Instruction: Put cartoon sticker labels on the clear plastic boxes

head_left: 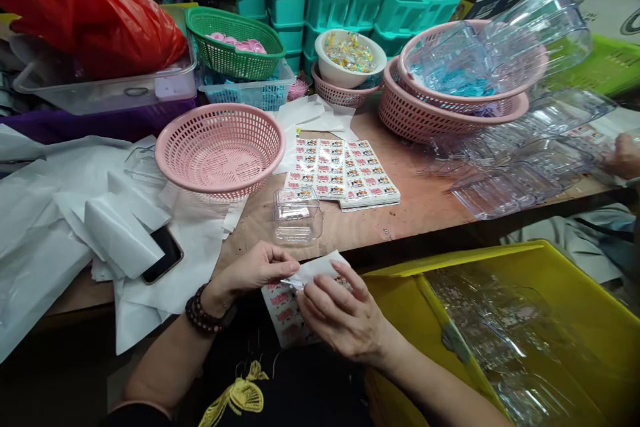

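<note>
Low at the table's near edge, my left hand (253, 271) pinches the edge of a sticker sheet (283, 313) printed in pink. My right hand (345, 313) is closed over the same sheet, its fingers hiding part of it. Some of the white backing (323, 267) shows between the hands, with a small folded strip at my left fingertips. Just beyond my hands, a clear plastic case (297, 220) rests on the table. Behind it lies a stack of printed sticker sheets (370, 177).
A pink basket (220, 147) stands left of the sticker stack. White backing papers (65, 207) and a phone (167, 257) lie further left. At right are clear cases (520, 173), another person's hand (625, 155), and a yellow crate (595, 280) holding clear cases.
</note>
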`<state>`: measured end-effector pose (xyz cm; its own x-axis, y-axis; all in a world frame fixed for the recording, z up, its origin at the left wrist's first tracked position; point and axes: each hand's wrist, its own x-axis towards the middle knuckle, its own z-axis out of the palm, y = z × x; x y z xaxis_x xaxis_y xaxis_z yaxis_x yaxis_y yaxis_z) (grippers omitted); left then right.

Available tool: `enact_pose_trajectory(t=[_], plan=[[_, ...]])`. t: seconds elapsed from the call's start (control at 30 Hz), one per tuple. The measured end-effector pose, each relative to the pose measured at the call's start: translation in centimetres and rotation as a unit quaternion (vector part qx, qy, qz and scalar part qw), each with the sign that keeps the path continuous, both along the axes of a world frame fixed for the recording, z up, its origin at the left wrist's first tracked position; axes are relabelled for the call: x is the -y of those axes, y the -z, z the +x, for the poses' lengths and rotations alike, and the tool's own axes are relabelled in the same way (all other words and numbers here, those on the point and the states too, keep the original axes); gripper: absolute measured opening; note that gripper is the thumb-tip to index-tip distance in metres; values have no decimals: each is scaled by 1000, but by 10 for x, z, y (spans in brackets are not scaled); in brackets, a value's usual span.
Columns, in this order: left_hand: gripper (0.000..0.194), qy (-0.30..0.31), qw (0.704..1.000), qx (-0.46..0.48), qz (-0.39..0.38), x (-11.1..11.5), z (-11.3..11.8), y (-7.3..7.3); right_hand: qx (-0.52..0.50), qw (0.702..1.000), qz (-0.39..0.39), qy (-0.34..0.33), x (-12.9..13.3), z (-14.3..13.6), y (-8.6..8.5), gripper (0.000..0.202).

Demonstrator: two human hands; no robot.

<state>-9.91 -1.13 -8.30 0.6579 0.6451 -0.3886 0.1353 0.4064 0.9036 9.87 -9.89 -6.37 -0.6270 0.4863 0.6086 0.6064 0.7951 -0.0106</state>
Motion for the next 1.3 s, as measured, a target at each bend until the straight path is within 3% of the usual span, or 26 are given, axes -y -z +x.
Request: enact_pose_trajectory(t=[0.07,0.13,0.2,0.27,0.33,0.43,0.5,0.6,0.7,0.83,0.93,1.03,1.17,1.3], plan=[[36,-16,998,-21,55,-1,-4,-3,-34,995,-78,-50,7,4,-8,29],[29,-29,983,-68,168,-2,-12,-11,-130,980,-144,-45,8,10,-16,25],[23,-29,949,-123,289,-2,-20,-22,-284,943,-170,37,-3,18,-18,21],[18,-32,910,-157,382,-2,-25,-29,-420,878,-183,139,-25,23,-12,19],[14,-39,874,-150,461,-1,-25,-31,-462,836,-222,197,-54,25,2,29],[16,-42,833,-114,540,0,-21,-23,-409,851,-257,206,-88,17,28,58],[18,-55,830,-132,539,0,-16,-15,-378,870,-225,221,-98,8,43,64],[19,-149,824,-218,502,0,-7,-4,-351,896,-150,226,-100,-1,64,58],[28,-247,784,-281,495,0,3,6,-333,916,-79,211,-93,-2,84,61],[38,-242,764,-309,512,-1,10,19,-333,922,-45,191,-84,6,99,66],[43,-221,766,-313,515,1,12,28,-325,927,-86,167,-77,15,88,65],[42,-231,750,-310,536,4,14,38,-361,907,-136,166,-69,26,55,48],[42,-263,725,-274,575,10,19,45,-435,857,-240,137,-58,32,-1,11],[45,-273,724,-246,584,12,20,45,-450,772,-430,130,-56,24,-31,16]])
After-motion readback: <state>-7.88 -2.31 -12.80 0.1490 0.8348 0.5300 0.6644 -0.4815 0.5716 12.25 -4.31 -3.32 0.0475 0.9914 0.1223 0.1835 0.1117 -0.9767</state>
